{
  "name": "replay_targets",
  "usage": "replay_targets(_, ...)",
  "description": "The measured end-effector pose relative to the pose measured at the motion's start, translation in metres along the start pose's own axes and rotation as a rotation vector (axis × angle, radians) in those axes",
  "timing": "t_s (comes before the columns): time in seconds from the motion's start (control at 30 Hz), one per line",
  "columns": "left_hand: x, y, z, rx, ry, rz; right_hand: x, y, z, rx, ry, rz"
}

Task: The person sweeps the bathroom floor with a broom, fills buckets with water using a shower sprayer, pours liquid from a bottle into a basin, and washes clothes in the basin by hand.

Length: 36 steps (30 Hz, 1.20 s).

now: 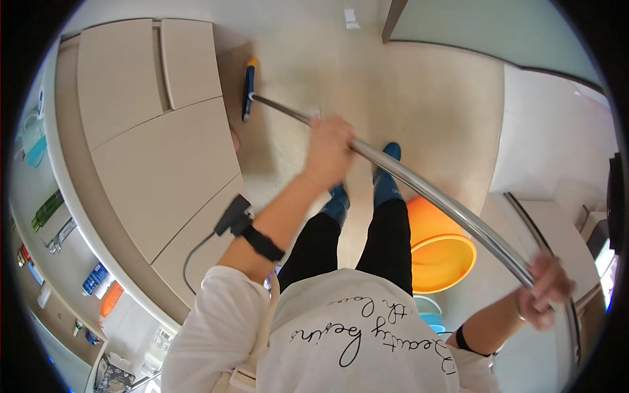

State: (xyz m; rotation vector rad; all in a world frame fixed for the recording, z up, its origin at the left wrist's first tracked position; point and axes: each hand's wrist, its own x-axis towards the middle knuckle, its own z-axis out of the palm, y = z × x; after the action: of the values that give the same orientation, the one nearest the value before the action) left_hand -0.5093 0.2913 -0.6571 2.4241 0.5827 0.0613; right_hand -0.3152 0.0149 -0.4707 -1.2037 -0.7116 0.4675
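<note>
A long metal mop pole (432,193) runs slantwise across my body from lower right to upper left. My left hand (331,149) is closed around its middle, in front of my legs. Higher up at the right, near the pole's end, my right hand (545,291) grips it and is slightly blurred. The narrow blue mop head (249,90), yellow at its tip, lies on the floor beside the cabinet base. What material its underside has, I cannot tell.
Beige cabinets (164,164) line the left, under a counter with bottles (97,278) and an orange tube (112,298). An orange bucket (442,262) stands beside my right leg, with a light-blue basin (430,314) nearby. Blue boots (386,183) are on my feet. A glass panel (498,33) is at upper right.
</note>
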Motion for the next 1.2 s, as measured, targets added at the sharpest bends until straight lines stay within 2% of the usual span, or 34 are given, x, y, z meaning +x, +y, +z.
replay_targets(0.03,0.001,0.033,-0.013,-0.043,-0.007,0.058,-0.007,-0.027,-0.02,0.301,0.168,-0.067)
replay_targets(0.07,0.0,0.057,-0.022,-0.045,0.008,0.065,-0.009,-0.055,-0.038,0.417,0.285,-0.104)
replay_targets(0.1,-0.001,0.076,-0.03,-0.1,-0.003,0.103,-0.004,-0.066,-0.046,0.416,0.271,-0.117)
replay_targets(0.17,0.0,0.081,-0.041,-0.153,-0.001,0.143,0.002,-0.079,-0.053,0.674,0.175,-0.11)
replay_targets(0.23,0.007,0.052,-0.053,-0.022,-0.003,0.018,-0.003,-0.049,-0.031,0.468,0.371,-0.044)
replay_targets(0.27,0.008,0.02,-0.049,0.043,0.097,-0.022,0.005,-0.017,0.0,0.166,0.168,-0.067)
replay_targets(0.3,0.007,-0.019,-0.043,0.107,0.195,-0.067,0.008,0.006,0.04,0.003,0.19,0.049)
replay_targets(0.33,0.007,-0.055,-0.043,0.092,0.245,-0.131,-0.006,0.024,0.059,-0.353,0.062,0.269)
replay_targets(0.37,0.001,-0.083,-0.041,0.075,0.295,-0.197,0.003,0.039,0.097,-0.08,-0.098,0.242)
replay_targets(0.4,-0.015,-0.098,-0.033,0.071,0.301,-0.201,0.003,0.047,0.121,-0.035,-0.331,0.254)
replay_targets(0.43,-0.028,-0.112,-0.025,0.07,0.286,-0.247,0.001,0.049,0.145,-0.026,-0.472,0.189)
replay_targets(0.47,-0.035,-0.117,-0.022,0.068,0.272,-0.293,0.0,0.042,0.147,-0.071,-0.448,0.106)
replay_targets(0.5,-0.042,-0.106,-0.021,0.062,0.275,-0.3,-0.003,0.028,0.15,-0.113,-0.423,0.032)
replay_targets(0.57,-0.051,-0.069,-0.011,0.027,0.208,-0.193,0.006,-0.013,0.137,-0.123,-0.337,0.043)
replay_targets(0.63,-0.063,-0.012,-0.006,-0.06,0.108,-0.196,0.012,-0.054,0.117,-0.097,-0.311,-0.025)
replay_targets(0.7,-0.068,0.053,-0.042,-0.085,-0.097,-0.104,0.019,-0.094,0.092,0.018,-0.318,-0.123)
replay_targets(0.77,-0.079,0.094,-0.052,-0.221,0.165,0.097,0.018,-0.145,0.084,0.199,-0.082,-0.139)
replay_targets(0.83,-0.081,0.131,-0.077,-0.339,0.216,0.123,0.023,-0.189,0.073,0.361,-0.065,-0.155)
replay_targets(0.9,-0.072,0.153,-0.093,-0.447,0.257,0.147,0.041,-0.222,0.077,0.4,0.048,-0.209)
replay_targets(1.0,-0.032,0.164,-0.118,-0.476,0.358,0.137,0.088,-0.246,0.079,0.471,-0.086,-0.225)
replay_targets(1.03,-0.015,0.164,-0.125,-0.474,0.393,0.115,0.107,-0.256,0.075,0.392,-0.161,-0.22)
replay_targets(1.1,0.024,0.157,-0.132,-0.377,0.681,0.097,0.148,-0.251,0.096,0.195,-0.371,-0.312)
replay_targets(1.13,0.047,0.148,-0.131,-0.391,0.699,0.034,0.169,-0.241,0.108,0.139,-0.532,-0.272)
replay_targets(1.17,0.067,0.136,-0.125,-0.409,0.713,-0.032,0.187,-0.212,0.12,0.021,-0.611,-0.471)
replay_targets(1.2,0.084,0.124,-0.118,-0.409,0.741,-0.077,0.203,-0.198,0.146,-0.246,-0.79,-0.433)
